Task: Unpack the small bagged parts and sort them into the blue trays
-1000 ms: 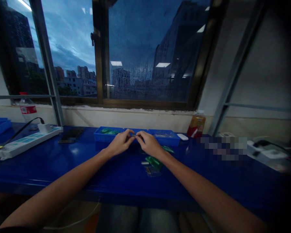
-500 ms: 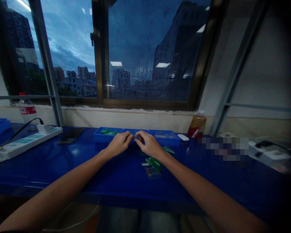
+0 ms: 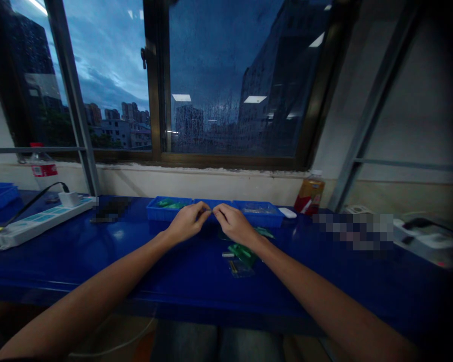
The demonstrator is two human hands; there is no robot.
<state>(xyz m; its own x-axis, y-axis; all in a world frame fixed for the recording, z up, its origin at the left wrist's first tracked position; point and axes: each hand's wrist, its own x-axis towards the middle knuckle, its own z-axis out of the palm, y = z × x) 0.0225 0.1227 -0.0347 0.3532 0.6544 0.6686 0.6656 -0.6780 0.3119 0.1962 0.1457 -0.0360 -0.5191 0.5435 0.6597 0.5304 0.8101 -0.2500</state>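
Note:
My left hand [image 3: 189,221] and my right hand [image 3: 232,223] are raised over the blue table, fingertips nearly meeting in front of the middle blue bin [image 3: 219,203]. Both are closed in a pinch; whatever lies between the fingertips is too small to make out. Behind my left hand is a blue bin [image 3: 161,213] with green packets. Another blue bin [image 3: 262,218], holding clear bags, is behind and right of my right hand. Below my right hand lie a green packet [image 3: 243,254], a small silvery cylinder [image 3: 228,255] and a clear bag [image 3: 239,270] with small brass-coloured pieces.
A white power strip [image 3: 47,222] and a red-labelled bottle [image 3: 43,168] are at the left. A white oval object [image 3: 288,213] and an amber bottle [image 3: 310,193] stand right of the bins. Metal posts rise on both sides before the window.
The fingertips of both hands have shifted slightly, with my right fingers drawn closer together. The view has moved a little; the table items look the same.

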